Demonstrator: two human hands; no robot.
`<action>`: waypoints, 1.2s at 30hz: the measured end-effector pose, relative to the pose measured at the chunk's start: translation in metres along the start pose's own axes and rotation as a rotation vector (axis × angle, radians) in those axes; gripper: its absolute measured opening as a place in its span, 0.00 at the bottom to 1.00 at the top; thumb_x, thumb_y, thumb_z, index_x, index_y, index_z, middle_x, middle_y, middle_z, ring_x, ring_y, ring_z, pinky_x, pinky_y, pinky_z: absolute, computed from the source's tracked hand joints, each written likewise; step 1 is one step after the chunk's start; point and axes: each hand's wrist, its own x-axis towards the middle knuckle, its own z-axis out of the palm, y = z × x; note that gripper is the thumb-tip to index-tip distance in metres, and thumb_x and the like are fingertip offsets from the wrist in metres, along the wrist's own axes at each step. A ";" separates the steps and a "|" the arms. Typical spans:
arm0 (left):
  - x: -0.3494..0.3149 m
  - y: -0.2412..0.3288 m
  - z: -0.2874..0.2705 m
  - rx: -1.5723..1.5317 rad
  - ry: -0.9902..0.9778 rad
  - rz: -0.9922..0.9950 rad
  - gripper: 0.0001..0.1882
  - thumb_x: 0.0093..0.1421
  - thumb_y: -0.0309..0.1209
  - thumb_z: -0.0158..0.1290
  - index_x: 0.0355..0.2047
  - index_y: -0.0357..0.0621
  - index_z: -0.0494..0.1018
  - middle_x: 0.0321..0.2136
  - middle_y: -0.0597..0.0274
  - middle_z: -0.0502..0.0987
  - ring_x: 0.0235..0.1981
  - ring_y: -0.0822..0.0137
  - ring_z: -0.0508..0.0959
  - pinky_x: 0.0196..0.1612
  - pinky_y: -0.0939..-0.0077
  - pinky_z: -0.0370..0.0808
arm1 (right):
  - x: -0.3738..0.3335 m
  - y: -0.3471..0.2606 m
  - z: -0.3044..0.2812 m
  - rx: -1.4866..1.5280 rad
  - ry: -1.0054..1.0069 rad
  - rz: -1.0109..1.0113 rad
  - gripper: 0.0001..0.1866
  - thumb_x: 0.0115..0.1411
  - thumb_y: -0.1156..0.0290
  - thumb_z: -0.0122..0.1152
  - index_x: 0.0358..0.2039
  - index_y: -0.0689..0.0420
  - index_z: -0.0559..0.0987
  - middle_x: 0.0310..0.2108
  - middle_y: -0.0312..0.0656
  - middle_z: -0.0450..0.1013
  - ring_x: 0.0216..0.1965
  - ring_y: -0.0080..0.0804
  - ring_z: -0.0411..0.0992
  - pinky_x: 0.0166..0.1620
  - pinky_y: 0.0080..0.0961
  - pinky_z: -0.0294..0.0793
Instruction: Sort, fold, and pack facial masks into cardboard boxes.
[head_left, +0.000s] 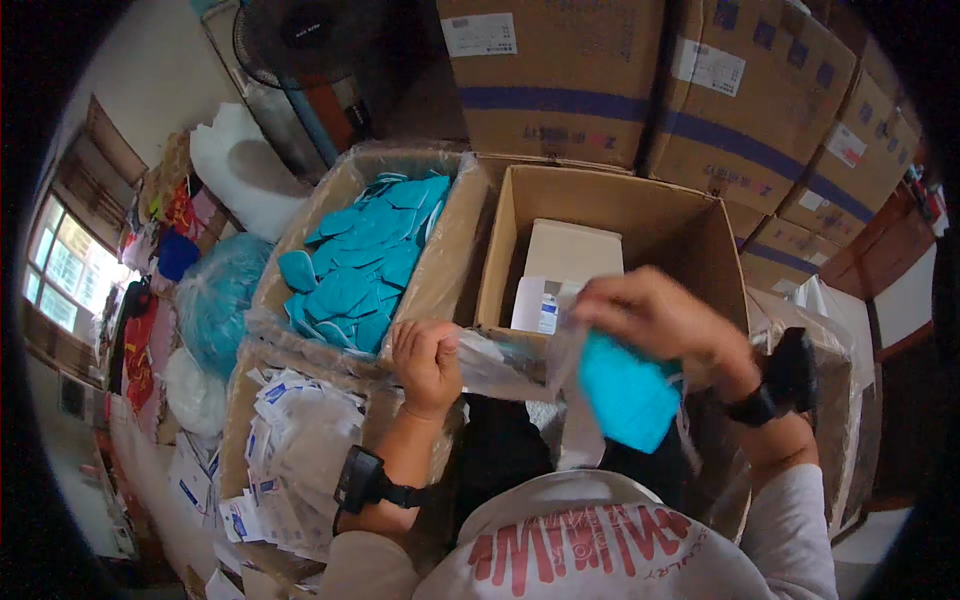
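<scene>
My right hand [650, 312], a little blurred, is closed on a teal face mask [628, 395] that hangs below its fingers in front of my body. Thin clear plastic [490, 368] stretches from beside that mask across to my left hand [427, 365]. The left fingers are curled shut around its end, at the front corner of a plastic-lined carton [425, 300]. Inside that carton lies a heap of teal face masks [365, 255]. Where the plastic meets my right fingers is hidden.
An open carton [690, 215] ahead holds a white box [572, 250] and a small printed packet [535, 305]. White printed packets [290, 450] fill a carton at lower left. Tall sealed cartons [550, 80] wall the back. A teal-filled plastic bag [230, 300] and a fan [295, 40] stand left.
</scene>
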 end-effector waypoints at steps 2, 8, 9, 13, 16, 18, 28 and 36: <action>0.004 0.005 0.000 0.001 -0.016 0.054 0.11 0.58 0.36 0.44 0.24 0.45 0.69 0.22 0.59 0.71 0.24 0.58 0.69 0.31 0.67 0.62 | 0.010 -0.007 0.021 -0.240 -0.116 -0.056 0.09 0.55 0.64 0.52 0.31 0.53 0.76 0.24 0.44 0.73 0.26 0.39 0.72 0.29 0.29 0.71; 0.001 0.010 -0.001 0.050 -0.113 -0.027 0.09 0.56 0.36 0.46 0.24 0.45 0.70 0.22 0.62 0.72 0.26 0.60 0.70 0.33 0.68 0.61 | 0.017 -0.008 0.046 -0.340 -0.265 -0.051 0.09 0.53 0.63 0.53 0.32 0.51 0.75 0.22 0.44 0.73 0.26 0.43 0.72 0.31 0.35 0.70; 0.000 0.010 -0.001 0.058 -0.124 -0.006 0.09 0.56 0.36 0.47 0.24 0.45 0.70 0.22 0.63 0.72 0.26 0.61 0.70 0.33 0.68 0.61 | 0.018 -0.008 0.049 -0.346 -0.266 -0.033 0.09 0.53 0.63 0.53 0.33 0.51 0.75 0.23 0.44 0.73 0.26 0.43 0.72 0.31 0.35 0.70; -0.005 0.012 0.002 0.071 -0.170 0.025 0.09 0.55 0.36 0.48 0.24 0.46 0.71 0.22 0.64 0.72 0.26 0.62 0.70 0.34 0.68 0.61 | 0.018 0.000 0.061 -0.323 -0.306 0.040 0.10 0.53 0.63 0.52 0.34 0.50 0.75 0.23 0.45 0.73 0.26 0.44 0.72 0.31 0.36 0.70; -0.009 0.016 0.004 0.063 -0.204 0.033 0.08 0.54 0.36 0.49 0.24 0.46 0.71 0.22 0.65 0.72 0.26 0.63 0.70 0.34 0.69 0.61 | 0.017 0.002 0.068 -0.332 -0.308 0.101 0.10 0.54 0.63 0.52 0.34 0.52 0.75 0.26 0.47 0.73 0.28 0.43 0.72 0.33 0.34 0.70; -0.010 0.017 0.007 0.045 -0.195 0.027 0.08 0.54 0.35 0.49 0.24 0.46 0.71 0.22 0.65 0.72 0.26 0.63 0.70 0.34 0.69 0.61 | 0.014 0.026 0.079 -0.079 -0.291 0.029 0.11 0.54 0.64 0.53 0.34 0.55 0.75 0.28 0.47 0.73 0.30 0.41 0.72 0.35 0.33 0.70; -0.009 0.016 0.009 0.085 -0.241 -0.010 0.07 0.53 0.35 0.49 0.24 0.47 0.72 0.22 0.65 0.72 0.26 0.63 0.70 0.33 0.69 0.60 | 0.014 0.030 0.094 -0.074 -0.214 0.068 0.11 0.57 0.66 0.51 0.30 0.62 0.74 0.24 0.43 0.72 0.27 0.28 0.69 0.33 0.28 0.68; -0.051 -0.030 -0.025 0.033 -0.167 -0.632 0.10 0.56 0.34 0.46 0.26 0.41 0.70 0.23 0.55 0.72 0.29 0.54 0.71 0.33 0.61 0.65 | 0.016 0.033 0.067 0.281 0.315 0.242 0.12 0.59 0.65 0.48 0.31 0.60 0.75 0.26 0.37 0.72 0.31 0.24 0.69 0.38 0.23 0.67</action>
